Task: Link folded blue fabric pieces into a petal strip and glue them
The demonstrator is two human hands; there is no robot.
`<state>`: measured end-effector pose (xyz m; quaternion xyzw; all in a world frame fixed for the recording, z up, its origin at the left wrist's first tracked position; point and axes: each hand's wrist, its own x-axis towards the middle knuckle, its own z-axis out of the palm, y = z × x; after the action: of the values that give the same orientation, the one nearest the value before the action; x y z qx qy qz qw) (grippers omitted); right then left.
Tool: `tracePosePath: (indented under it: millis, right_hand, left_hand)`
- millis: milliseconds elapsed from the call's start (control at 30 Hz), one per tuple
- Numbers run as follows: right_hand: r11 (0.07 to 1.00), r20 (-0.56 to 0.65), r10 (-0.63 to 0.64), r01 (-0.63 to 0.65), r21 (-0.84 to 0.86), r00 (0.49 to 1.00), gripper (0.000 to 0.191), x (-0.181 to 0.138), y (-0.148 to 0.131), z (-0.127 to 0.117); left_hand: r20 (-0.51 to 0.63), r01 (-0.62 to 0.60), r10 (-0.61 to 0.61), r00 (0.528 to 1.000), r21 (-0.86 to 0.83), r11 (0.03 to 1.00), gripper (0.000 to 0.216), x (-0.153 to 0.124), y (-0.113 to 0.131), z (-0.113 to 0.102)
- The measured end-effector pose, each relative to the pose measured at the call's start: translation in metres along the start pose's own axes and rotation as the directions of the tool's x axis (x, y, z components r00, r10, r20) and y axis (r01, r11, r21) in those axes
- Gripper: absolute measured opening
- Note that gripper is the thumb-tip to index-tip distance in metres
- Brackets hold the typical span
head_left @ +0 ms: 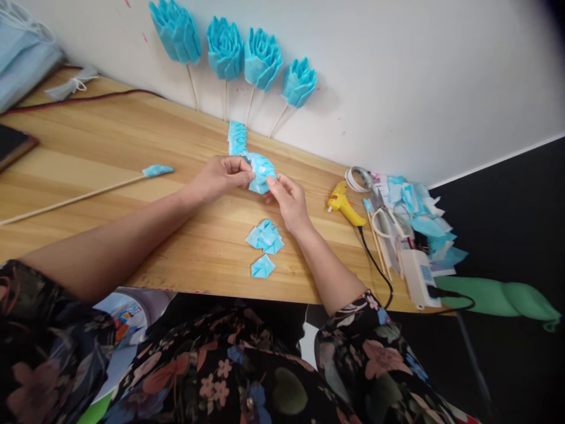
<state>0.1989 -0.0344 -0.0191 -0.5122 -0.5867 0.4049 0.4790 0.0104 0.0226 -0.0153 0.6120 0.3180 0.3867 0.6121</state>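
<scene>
Between my hands is a blue fabric petal, spread out above the table. The thumb and fingers of my left hand pinch its left edge, and my right hand pinches its lower right edge. Just behind lies a row of folded blue petals. In front of my hands rest a small pile of folded petals and one single folded petal. To the left lies a thin wooden stick with a blue wrapped tip.
Several blue fabric flowers on sticks lean against the wall. A yellow glue gun, a tape roll, scissors, a white power strip and blue fabric scraps sit at right. A dark phone-like object lies at left.
</scene>
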Motion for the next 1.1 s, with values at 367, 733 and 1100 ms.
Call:
tracePosePath:
  millis: [367,733,1100]
  right_hand:
    - [0.999,0.037,-0.028,0.027,0.026,0.999,0.046,0.0,0.007,0.0]
    - [0.999,0.019,0.011,-0.012,0.05,1.0,0.048,0.001,0.009,0.002]
    - [0.997,0.001,-0.054,0.054,-0.055,0.999,0.042,-0.001,0.005,0.0]
  left_hand:
    - [0.074,-0.003,0.0,0.997,0.047,0.999,0.025,-0.004,0.004,0.002]
    - [0.058,-0.06,0.056,0.997,0.061,0.996,0.034,-0.002,0.005,0.001]
    - [0.112,0.008,-0.006,0.994,-0.012,1.0,0.03,-0.001,0.001,0.001]
